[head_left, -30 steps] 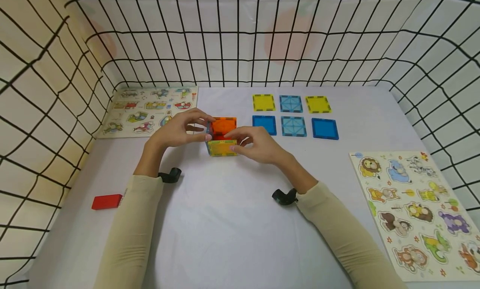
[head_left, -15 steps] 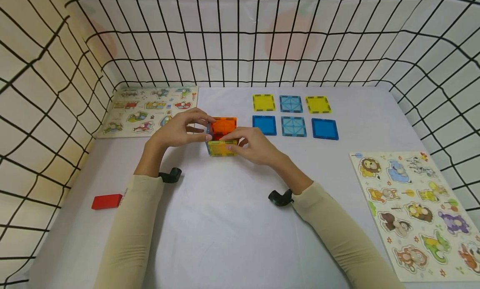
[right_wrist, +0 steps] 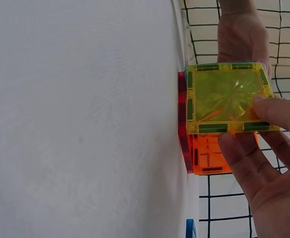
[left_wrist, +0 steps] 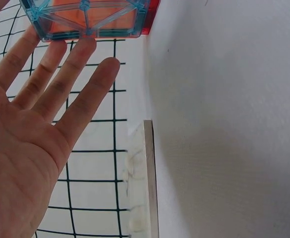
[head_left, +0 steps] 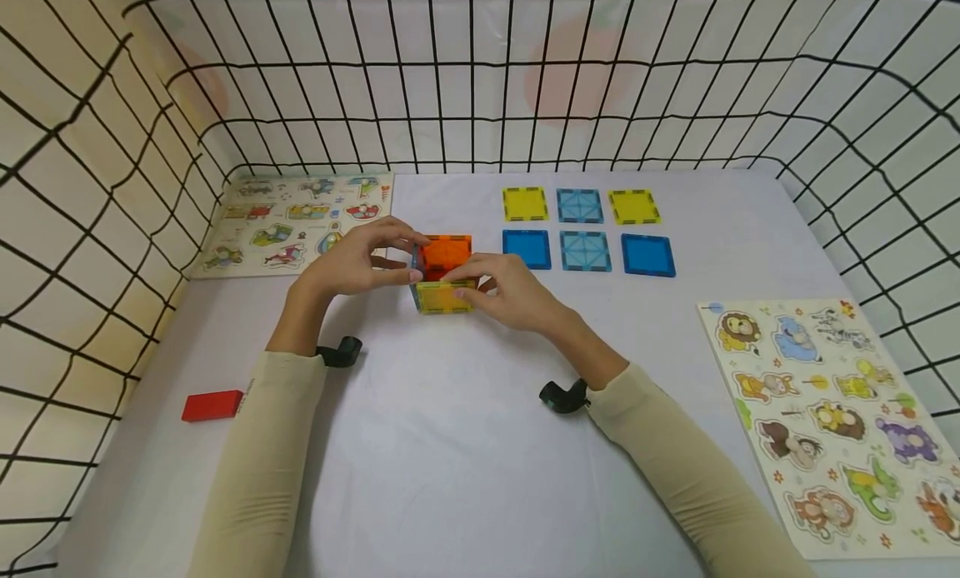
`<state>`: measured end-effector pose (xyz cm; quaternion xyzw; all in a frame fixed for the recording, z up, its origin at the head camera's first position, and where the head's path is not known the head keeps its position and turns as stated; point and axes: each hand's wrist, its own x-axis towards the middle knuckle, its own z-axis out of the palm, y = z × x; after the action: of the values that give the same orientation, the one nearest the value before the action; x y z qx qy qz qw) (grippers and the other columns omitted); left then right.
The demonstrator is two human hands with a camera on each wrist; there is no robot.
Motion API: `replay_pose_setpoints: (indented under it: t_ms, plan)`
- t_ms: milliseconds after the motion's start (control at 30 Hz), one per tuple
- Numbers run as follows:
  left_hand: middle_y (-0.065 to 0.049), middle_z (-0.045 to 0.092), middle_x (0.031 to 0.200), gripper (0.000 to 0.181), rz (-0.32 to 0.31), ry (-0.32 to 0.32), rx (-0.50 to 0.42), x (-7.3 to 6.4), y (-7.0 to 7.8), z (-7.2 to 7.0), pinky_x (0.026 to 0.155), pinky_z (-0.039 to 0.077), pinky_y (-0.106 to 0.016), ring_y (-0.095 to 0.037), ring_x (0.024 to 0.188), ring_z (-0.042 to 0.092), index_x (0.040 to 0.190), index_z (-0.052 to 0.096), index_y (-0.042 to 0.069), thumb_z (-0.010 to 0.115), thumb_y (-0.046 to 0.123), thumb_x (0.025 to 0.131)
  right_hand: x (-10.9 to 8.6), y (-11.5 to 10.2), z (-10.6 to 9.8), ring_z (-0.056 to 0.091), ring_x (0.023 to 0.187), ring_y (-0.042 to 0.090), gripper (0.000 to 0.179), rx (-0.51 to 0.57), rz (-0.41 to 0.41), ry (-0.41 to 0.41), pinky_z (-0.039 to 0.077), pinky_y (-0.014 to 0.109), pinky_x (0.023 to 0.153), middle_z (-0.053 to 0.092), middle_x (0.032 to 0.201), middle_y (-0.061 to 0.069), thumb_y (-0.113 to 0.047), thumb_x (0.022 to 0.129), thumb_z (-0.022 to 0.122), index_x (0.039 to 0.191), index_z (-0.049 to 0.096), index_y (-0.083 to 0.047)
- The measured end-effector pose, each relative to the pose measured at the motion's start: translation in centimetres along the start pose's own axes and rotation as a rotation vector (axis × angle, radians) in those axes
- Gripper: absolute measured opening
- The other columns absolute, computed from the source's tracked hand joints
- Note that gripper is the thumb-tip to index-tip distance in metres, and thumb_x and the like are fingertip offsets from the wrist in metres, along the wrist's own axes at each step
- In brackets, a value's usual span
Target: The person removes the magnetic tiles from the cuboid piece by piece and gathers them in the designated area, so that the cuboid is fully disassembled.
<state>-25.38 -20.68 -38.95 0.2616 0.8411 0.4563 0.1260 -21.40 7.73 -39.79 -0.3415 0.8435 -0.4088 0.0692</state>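
A small box of see-through magnetic tiles stands on the white cloth between the hands. Its yellow tile [head_left: 438, 298] faces the front, an orange tile [head_left: 450, 251] stands at the back, and a light-blue tile [left_wrist: 87, 17] forms the left side. Underneath lies a red tile [right_wrist: 183, 109], seen edge-on from the right wrist. My right hand [head_left: 513, 291] pinches the yellow tile near its right end, thumb outside and fingers behind. My left hand [head_left: 360, 257] touches the box's left side, with straight fingers at the back corner and the thumb at the front corner.
Beyond the right hand lie two rows of flat tiles, including a yellow tile [head_left: 524, 204] and a blue tile [head_left: 648, 255]. A vehicle puzzle board [head_left: 258, 257] is back left, an animal puzzle board [head_left: 806, 395] right. A red block [head_left: 212, 406] sits left. Black wire mesh [head_left: 472, 78] surrounds the table.
My right hand has shifted slightly left along the yellow tile, its fingers sliding farther behind it. The left hand has kept its place.
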Motion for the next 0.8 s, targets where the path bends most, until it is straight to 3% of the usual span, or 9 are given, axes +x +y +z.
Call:
replay_pose_setpoints:
  t_ms: [267,467,667,800]
  plan:
    - [-0.002,0.056,0.138,0.049,-0.002,-0.003,0.000,-0.1,0.2,0.0,0.102,0.056,-0.052,-0.026,0.127,0.058,0.133,0.067,0.013,0.083,0.023,0.087,-0.8,0.6,-0.5,0.063,0.108,0.018,0.027,-0.005,0.068,0.055,0.061,0.034,0.086,0.072,0.122,0.001,-0.023,0.102,0.066,0.128,0.071,-0.015]
    - [0.001,0.055,0.132,0.063,0.040,-0.016,0.001,0.0,0.3,0.0,0.106,0.053,-0.049,-0.021,0.124,0.059,0.132,0.066,0.014,0.094,0.021,0.075,-1.7,1.0,-1.4,0.065,0.105,0.019,0.028,0.030,0.111,0.110,0.062,0.035,0.081,0.071,0.116,0.002,-0.019,0.100,0.067,0.129,0.066,-0.017]
    - [0.000,0.058,0.130,0.066,0.074,-0.002,0.023,0.1,0.2,0.1,0.105,0.054,-0.049,-0.021,0.121,0.059,0.129,0.066,0.010,0.097,0.018,0.071,-2.9,1.6,-2.5,0.068,0.097,0.022,0.056,0.039,0.091,0.119,0.062,0.030,0.070,0.063,0.092,0.005,-0.010,0.099,0.064,0.151,0.051,-0.026]
    - [-0.001,0.059,0.132,0.070,0.056,0.011,0.004,0.1,0.2,0.1,0.105,0.055,-0.049,-0.022,0.121,0.061,0.130,0.062,0.012,0.097,0.018,0.070,-3.6,1.7,-3.3,0.068,0.098,0.025,0.065,0.044,0.120,0.122,0.062,0.029,0.068,0.059,0.090,0.005,-0.008,0.098,0.061,0.156,0.046,-0.032]
